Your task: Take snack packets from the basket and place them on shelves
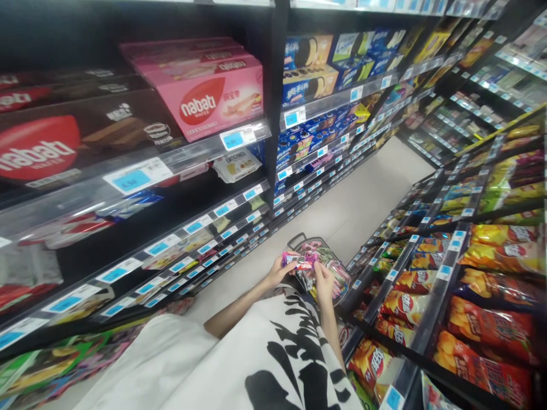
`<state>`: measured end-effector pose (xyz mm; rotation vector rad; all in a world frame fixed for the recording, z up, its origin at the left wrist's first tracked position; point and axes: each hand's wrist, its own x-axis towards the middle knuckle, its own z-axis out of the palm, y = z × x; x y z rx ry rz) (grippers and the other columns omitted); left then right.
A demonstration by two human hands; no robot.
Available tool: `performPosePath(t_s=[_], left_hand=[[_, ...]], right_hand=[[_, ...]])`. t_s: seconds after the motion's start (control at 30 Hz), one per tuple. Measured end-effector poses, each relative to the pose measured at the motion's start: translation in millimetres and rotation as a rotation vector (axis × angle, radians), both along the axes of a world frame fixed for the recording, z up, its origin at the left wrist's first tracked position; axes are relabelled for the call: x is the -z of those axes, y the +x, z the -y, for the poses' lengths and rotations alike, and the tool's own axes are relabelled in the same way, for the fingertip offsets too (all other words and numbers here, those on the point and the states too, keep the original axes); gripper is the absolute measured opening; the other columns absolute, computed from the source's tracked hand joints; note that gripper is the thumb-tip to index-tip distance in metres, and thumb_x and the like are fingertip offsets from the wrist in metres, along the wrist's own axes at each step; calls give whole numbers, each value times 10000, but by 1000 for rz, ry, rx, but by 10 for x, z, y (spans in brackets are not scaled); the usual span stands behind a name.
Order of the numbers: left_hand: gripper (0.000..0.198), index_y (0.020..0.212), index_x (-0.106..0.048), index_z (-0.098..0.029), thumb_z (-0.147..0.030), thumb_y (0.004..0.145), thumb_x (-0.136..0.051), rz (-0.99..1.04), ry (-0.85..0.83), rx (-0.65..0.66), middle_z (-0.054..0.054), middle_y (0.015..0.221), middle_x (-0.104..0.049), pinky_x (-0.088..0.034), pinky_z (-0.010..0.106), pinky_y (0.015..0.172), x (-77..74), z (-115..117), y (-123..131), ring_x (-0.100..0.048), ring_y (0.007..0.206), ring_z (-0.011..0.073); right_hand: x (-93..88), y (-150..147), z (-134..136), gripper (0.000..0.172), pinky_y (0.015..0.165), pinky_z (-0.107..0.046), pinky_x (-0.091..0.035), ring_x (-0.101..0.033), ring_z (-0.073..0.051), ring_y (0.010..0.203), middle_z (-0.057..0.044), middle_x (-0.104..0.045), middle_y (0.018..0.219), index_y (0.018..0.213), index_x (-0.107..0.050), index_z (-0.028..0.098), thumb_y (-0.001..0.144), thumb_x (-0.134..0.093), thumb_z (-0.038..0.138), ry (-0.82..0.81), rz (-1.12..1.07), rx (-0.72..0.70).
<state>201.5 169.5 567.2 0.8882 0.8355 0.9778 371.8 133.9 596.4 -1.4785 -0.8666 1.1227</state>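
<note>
Between my two hands is a small pink and purple snack packet (302,262) with a red label reading nabati. My left hand (280,272) grips its left end, the thumb lying across the front. At the other end, my right hand (323,279) pinches the packet's right edge. Just beyond and below my hands stands a shopping basket (299,239) with a dark rim, filled with several colourful packages (331,262). The packet is held above the basket's near side, and my hands hide part of the basket.
On the left, shelves hold pink wafer boxes (213,97), brown wafer boxes (85,134) and blue biscuit boxes (307,85). Racks of chip bags (491,324) line the right side. A pale floor aisle (363,188) runs away between them towards more shelving (474,114).
</note>
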Motion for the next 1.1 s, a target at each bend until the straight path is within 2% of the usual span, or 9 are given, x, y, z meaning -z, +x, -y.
performPosePath(t_s=[0.13,0.3,0.4,0.5,0.6,0.7,0.8,1.0,1.1], left_hand=[[578,1204,-647,-114,-533,813,-731,28,-27,28,16,674,-628,-451,268,601,39,-10,24,-581,588,148],[566,1210,-632,-126,-548,838,-692,59,-92,67,22,685,-641,-470,272,596,96,-21,70,-615,611,164],[503,1176,-630,-143,-490,825,-726,65,-124,100,34,756,-672,-481,270,612,85,-12,89,-642,659,169],[436,1097,-618,-171,-362,755,-807,97,-169,83,30,867,-701,-492,256,682,46,-10,104,-659,744,156],[461,1054,-596,-182,-243,679,-856,173,-231,55,25,934,-714,-498,259,767,7,-32,121,-662,805,145],[559,1149,-593,-193,-199,660,-863,224,-251,1,38,992,-718,-508,283,823,-5,-60,132,-675,861,161],[550,1123,-623,-183,-182,634,-875,210,-241,-27,38,942,-720,-521,302,824,-1,-61,128,-680,835,173],[548,1144,-658,-133,-206,649,-880,167,-203,-22,81,983,-741,-540,343,856,-57,9,93,-693,909,230],[484,1135,-668,-123,-321,729,-843,168,-212,-40,113,1059,-739,-551,358,868,-108,5,67,-700,948,250]], right_hand=[[20,12,26,433,557,-272,-399,-508,-143,537,-9,-630,564,644,-699,158,832,-709,548,8,-5,39],[97,71,26,437,543,-287,-435,-566,-166,517,-39,-698,632,789,-736,149,789,-725,586,-12,-28,120],[122,110,34,451,540,-287,-445,-597,-174,528,-60,-726,676,796,-709,154,792,-711,605,-20,-56,152],[125,128,46,483,528,-280,-448,-630,-182,552,-82,-755,756,881,-698,156,827,-653,634,-34,-97,168],[123,117,52,497,512,-277,-451,-644,-189,567,-85,-764,792,938,-709,162,805,-675,640,-61,-125,141],[113,77,52,469,503,-279,-455,-646,-193,575,-77,-758,808,905,-730,176,758,-736,621,-86,-130,76],[70,17,55,437,522,-289,-478,-629,-191,571,-48,-718,726,881,-744,181,742,-767,595,-90,-122,2],[-43,-74,52,373,536,-270,-458,-555,-156,574,-9,-651,665,755,-707,184,719,-809,540,-54,-93,-67],[-36,-97,36,370,532,-262,-435,-509,-135,541,15,-605,613,734,-692,183,730,-801,536,-40,-65,-33]])
